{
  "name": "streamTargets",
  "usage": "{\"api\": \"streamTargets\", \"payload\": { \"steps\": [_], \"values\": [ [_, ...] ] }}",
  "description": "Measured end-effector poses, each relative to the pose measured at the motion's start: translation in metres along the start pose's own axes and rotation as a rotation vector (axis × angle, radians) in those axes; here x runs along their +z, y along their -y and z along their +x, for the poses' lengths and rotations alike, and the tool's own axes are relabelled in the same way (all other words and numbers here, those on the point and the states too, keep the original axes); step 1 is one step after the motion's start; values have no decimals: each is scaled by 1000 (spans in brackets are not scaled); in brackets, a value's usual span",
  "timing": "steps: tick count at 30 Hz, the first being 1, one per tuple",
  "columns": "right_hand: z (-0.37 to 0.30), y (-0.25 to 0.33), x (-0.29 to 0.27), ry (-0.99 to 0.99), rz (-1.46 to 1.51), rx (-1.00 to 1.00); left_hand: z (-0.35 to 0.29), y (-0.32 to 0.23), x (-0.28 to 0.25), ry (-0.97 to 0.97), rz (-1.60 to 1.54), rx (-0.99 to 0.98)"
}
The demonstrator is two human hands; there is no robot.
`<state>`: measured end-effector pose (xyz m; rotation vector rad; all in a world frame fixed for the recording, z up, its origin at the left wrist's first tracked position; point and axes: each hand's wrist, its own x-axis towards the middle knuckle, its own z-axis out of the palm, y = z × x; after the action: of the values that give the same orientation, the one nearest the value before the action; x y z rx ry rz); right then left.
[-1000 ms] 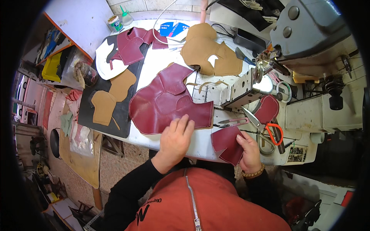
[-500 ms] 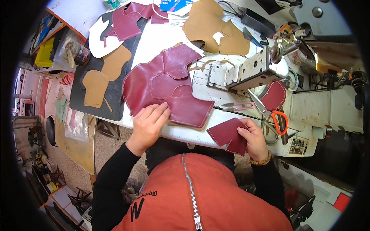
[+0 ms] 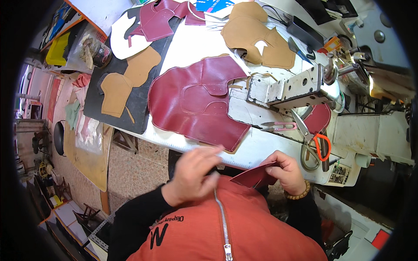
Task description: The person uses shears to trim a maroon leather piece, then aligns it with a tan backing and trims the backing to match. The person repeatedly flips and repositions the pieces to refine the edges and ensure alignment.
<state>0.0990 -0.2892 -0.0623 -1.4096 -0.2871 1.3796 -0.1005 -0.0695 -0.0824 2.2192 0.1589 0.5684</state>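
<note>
My right hand (image 3: 287,174) pinches a small burgundy leather piece (image 3: 248,175) between thumb and fingers, tilted so it looks narrow, just off the table's front edge. Blurred by motion, my left hand (image 3: 192,175) is in the air left of that piece, holding nothing, its thumb apart from the stretched fingers. On the white table (image 3: 163,140) beyond lies a large burgundy leather piece (image 3: 172,98) with pale edges and stitched curves. Neither hand touches it.
Orange-handled scissors (image 3: 321,148) and pink-handled thread snips (image 3: 281,126) lie at the right, by a sewing machine arm (image 3: 300,89). Tan pieces (image 3: 116,93) rest on a black mat (image 3: 93,102) at left; more tan leather (image 3: 244,27) and burgundy pieces (image 3: 156,26) lie far back.
My left hand has lifted off the large leather piece and moved right and toward me. The small piece, still in my right hand, has come nearer and tilted. The whole view has shifted slightly.
</note>
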Motion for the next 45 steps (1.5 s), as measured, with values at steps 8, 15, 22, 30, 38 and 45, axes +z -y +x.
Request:
{"api": "streamTargets", "payload": {
  "steps": [8,15,22,30,38,45],
  "values": [
    [38,2,24,-137,-111,-144,6,-11,41,38,-413,-469],
    [70,13,18,-354,-612,-365,29,0,56,-49,-44,-292],
    [81,17,15,-430,-876,-442,39,12,60,-38,80,-170],
    [81,21,16,-428,-990,-453,39,10,58,22,116,-157],
    [83,23,17,-427,-1040,-469,41,13,58,96,93,-201],
    [77,29,9,-259,-880,-421,43,13,55,187,110,-228]
  ]
}}
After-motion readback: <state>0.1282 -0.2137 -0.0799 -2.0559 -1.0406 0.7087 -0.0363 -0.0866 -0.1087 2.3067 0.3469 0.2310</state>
